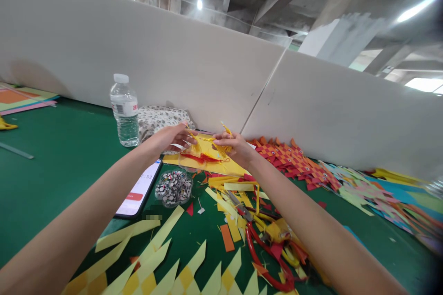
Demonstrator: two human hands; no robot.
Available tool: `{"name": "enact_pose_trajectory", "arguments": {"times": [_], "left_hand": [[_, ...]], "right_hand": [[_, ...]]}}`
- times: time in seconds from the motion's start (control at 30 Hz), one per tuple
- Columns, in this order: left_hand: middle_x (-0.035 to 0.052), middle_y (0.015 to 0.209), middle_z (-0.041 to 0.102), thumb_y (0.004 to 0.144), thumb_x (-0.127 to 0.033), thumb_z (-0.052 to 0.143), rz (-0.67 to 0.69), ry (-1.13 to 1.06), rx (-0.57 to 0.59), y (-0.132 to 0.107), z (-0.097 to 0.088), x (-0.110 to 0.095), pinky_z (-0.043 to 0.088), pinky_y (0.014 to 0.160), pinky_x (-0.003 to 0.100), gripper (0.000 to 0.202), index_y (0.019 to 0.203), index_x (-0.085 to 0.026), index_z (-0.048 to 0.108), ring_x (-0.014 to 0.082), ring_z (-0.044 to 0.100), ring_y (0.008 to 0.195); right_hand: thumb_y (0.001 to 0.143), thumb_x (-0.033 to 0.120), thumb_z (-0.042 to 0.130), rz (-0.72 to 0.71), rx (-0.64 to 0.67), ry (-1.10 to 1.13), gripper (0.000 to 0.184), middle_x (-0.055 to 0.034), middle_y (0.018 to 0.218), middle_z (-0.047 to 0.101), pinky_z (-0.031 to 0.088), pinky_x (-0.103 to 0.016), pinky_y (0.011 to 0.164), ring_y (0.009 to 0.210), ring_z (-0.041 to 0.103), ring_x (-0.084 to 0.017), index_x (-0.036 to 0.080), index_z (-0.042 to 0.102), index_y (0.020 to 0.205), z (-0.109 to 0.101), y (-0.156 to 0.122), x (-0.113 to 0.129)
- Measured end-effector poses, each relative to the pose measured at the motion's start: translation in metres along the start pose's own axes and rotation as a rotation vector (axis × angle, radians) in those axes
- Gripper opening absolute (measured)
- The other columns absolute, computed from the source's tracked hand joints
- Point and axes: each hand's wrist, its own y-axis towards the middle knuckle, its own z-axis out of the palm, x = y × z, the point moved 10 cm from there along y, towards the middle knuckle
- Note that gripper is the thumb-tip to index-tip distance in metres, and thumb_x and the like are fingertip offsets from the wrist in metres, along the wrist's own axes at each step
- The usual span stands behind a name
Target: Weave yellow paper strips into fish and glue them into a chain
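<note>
Both my arms reach forward over a green table [62, 166]. My left hand [173, 137] and my right hand [232, 144] are closed in pinches on a small bundle of thin yellow strips [206, 140], held between them just above a yellow paper sheet [211, 159] with red strips on it. The strip ends stick up past my right fingers. A clear dish of googly eyes [173, 187] sits just below my left wrist.
A water bottle [124, 110] stands at the left beside a patterned cloth [161, 117]. A phone [139, 190] lies under my left forearm. Red-handled scissors [263, 249] rest among paper scraps. Woven red-orange paper fish [290, 159] line the white partition [173, 64]. Woven yellow strips [166, 272] lie nearest me.
</note>
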Motion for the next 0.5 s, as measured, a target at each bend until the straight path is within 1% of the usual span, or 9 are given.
{"name": "enact_pose_trajectory", "arguments": {"times": [0.1, 0.17, 0.23, 0.3, 0.4, 0.43, 0.5], "left_hand": [[0.0039, 0.076, 0.067, 0.074, -0.043, 0.055, 0.021, 0.019, -0.043, -0.001, -0.002, -0.003, 0.04, 0.054, 0.025, 0.028, 0.084, -0.022, 0.07, 0.0112, 0.053, 0.057], [0.001, 0.064, 0.059, 0.073, -0.039, 0.057, 0.054, 0.04, -0.086, -0.002, -0.006, -0.006, 0.038, 0.052, 0.025, 0.022, 0.079, -0.021, 0.069, 0.0094, 0.047, 0.051], [-0.0009, 0.058, 0.052, 0.071, -0.037, 0.059, 0.084, 0.035, -0.107, -0.002, -0.009, -0.008, 0.036, 0.051, 0.025, 0.017, 0.072, -0.021, 0.066, 0.0089, 0.043, 0.049], [-0.0012, 0.057, 0.05, 0.07, -0.038, 0.061, 0.083, 0.001, -0.113, 0.0, -0.011, -0.007, 0.036, 0.051, 0.025, 0.019, 0.064, -0.019, 0.061, 0.009, 0.043, 0.049], [-0.0023, 0.052, 0.044, 0.072, -0.04, 0.059, 0.046, -0.055, -0.104, 0.003, -0.012, -0.001, 0.034, 0.048, 0.025, 0.029, 0.054, -0.019, 0.048, 0.0087, 0.039, 0.046], [-0.0035, 0.05, 0.039, 0.072, -0.038, 0.058, 0.043, -0.074, -0.107, 0.004, -0.013, -0.001, 0.033, 0.047, 0.024, 0.031, 0.053, -0.02, 0.043, 0.0082, 0.036, 0.044], [-0.0059, 0.047, 0.031, 0.072, -0.034, 0.058, 0.051, -0.101, -0.128, 0.004, -0.016, -0.001, 0.031, 0.045, 0.024, 0.03, 0.053, -0.021, 0.04, 0.0073, 0.029, 0.041]], "right_hand": [[0.054, 0.025, 0.069, 0.008, -0.008, -0.068, 0.04, -0.0014, 0.089, 0.061, 0.045, -0.029, 0.075, 0.079, 0.057, -0.013, 0.02, 0.03, 0.057, -0.007, 0.0, -0.004], [0.055, 0.027, 0.068, 0.02, -0.009, -0.132, 0.035, -0.0014, 0.089, 0.061, 0.045, -0.029, 0.074, 0.078, 0.058, -0.012, 0.02, 0.033, 0.059, -0.014, 0.001, -0.011], [0.055, 0.027, 0.067, 0.045, 0.002, -0.221, 0.029, -0.002, 0.086, 0.062, 0.045, -0.029, 0.073, 0.076, 0.058, -0.013, 0.02, 0.04, 0.061, -0.02, 0.002, -0.02], [0.054, 0.025, 0.068, 0.079, 0.035, -0.332, 0.026, -0.0023, 0.081, 0.063, 0.044, -0.029, 0.071, 0.075, 0.059, -0.014, 0.019, 0.045, 0.063, -0.023, 0.002, -0.031], [0.052, 0.02, 0.068, 0.116, 0.074, -0.523, 0.026, -0.0017, 0.072, 0.064, 0.043, -0.029, 0.068, 0.074, 0.06, -0.017, 0.019, 0.044, 0.06, -0.025, 0.001, -0.044], [0.052, 0.019, 0.068, 0.116, 0.065, -0.591, 0.026, -0.0016, 0.071, 0.064, 0.043, -0.03, 0.068, 0.074, 0.06, -0.017, 0.019, 0.043, 0.059, -0.027, 0.001, -0.047], [0.055, 0.018, 0.066, 0.098, 0.009, -0.719, 0.023, -0.0024, 0.074, 0.065, 0.042, -0.031, 0.07, 0.076, 0.059, -0.019, 0.019, 0.043, 0.06, -0.033, 0.003, -0.046]]}}
